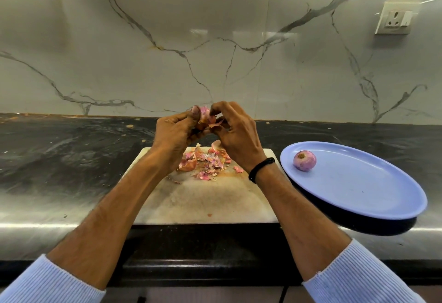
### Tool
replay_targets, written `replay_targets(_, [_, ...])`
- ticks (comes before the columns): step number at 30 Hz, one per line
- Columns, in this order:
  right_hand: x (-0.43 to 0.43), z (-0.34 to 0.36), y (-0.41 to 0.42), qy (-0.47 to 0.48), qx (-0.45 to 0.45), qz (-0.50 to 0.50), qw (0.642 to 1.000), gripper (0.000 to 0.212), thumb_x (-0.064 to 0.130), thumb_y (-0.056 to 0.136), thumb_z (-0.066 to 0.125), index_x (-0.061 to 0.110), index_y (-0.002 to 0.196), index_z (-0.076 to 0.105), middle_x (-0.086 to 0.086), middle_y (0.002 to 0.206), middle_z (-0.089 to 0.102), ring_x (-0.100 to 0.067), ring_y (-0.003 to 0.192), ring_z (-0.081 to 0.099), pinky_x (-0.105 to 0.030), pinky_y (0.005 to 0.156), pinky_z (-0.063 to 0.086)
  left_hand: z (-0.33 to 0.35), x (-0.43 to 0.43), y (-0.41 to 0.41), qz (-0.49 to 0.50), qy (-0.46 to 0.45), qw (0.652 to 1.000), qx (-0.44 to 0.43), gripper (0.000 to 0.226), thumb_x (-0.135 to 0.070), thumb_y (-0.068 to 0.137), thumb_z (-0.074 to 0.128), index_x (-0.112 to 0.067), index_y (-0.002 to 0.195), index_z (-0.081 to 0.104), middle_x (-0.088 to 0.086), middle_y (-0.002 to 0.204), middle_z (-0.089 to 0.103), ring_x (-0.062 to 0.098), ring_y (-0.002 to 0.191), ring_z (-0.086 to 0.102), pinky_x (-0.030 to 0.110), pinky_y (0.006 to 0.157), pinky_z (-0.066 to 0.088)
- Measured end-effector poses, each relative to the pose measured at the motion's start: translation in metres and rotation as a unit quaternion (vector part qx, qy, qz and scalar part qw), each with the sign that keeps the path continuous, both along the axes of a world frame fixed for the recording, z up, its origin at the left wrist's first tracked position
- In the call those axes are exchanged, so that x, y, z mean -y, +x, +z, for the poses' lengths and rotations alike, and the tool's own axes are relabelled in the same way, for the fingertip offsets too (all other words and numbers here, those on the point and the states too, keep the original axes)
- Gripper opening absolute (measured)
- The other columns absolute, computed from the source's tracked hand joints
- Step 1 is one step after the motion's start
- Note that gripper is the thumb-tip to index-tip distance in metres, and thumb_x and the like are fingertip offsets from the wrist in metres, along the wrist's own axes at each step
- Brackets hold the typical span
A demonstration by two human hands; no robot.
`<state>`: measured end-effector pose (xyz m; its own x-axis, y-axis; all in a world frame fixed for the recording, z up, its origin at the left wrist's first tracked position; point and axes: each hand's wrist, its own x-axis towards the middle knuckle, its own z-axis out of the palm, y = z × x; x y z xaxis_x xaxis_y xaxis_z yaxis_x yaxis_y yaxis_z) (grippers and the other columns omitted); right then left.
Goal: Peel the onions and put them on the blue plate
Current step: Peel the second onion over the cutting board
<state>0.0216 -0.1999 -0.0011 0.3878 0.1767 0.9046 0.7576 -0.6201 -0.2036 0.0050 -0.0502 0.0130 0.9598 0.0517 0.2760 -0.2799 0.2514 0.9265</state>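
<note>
Above the far end of a white cutting board [215, 202], my left hand [177, 133] grips a small pink onion [204, 113], mostly hidden by my fingers. My right hand [235, 133] pinches a loose flap of its papery skin [214, 123] between thumb and fingertips. A pile of pink and brown onion peels [203, 161] lies on the board under my hands. To the right, a blue plate [363, 190] rests on the counter with one peeled onion [304, 160] near its far left rim.
The dark stone counter [71, 154] stretches left and right of the board, backed by a marble wall. A wall socket [395, 19] sits high at the right. The plate's near edge overhangs toward the counter's front edge.
</note>
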Motion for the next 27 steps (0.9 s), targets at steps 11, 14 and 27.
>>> replay_targets(11, [0.001,-0.002,0.001,0.035,-0.081,-0.044,0.995,0.028,-0.008,0.08,0.061,0.008,0.103,0.066,-0.007,0.102,0.063,-0.012,0.088,0.058,-0.005,0.076,0.04,0.001,-0.005,0.002,0.009,-0.009,1.0,0.025,0.018,-0.013,0.098,0.056,-0.012,0.107,0.072,0.005,0.105,0.075,0.018,0.1,0.071,0.037,0.09,0.058])
replay_targets(14, [0.001,-0.001,-0.001,0.049,-0.133,-0.007,0.99,0.043,-0.001,0.08,0.069,0.011,0.121,0.06,-0.008,0.116,0.06,-0.014,0.101,0.061,-0.013,0.086,0.05,0.0,-0.004,0.001,0.006,0.017,0.999,0.034,0.022,-0.007,0.098,0.055,-0.013,0.114,0.069,0.0,0.108,0.072,0.018,0.105,0.069,0.037,0.095,0.056])
replay_targets(27, [0.007,0.0,0.0,0.108,-0.162,-0.094,0.976,0.03,-0.011,0.079,0.064,0.014,0.091,0.073,-0.002,0.096,0.072,-0.014,0.091,0.065,-0.033,0.082,0.057,-0.003,0.0,0.002,-0.029,0.008,0.999,0.043,0.028,0.006,0.096,0.053,-0.01,0.11,0.071,0.0,0.118,0.07,0.021,0.114,0.065,0.044,0.097,0.055])
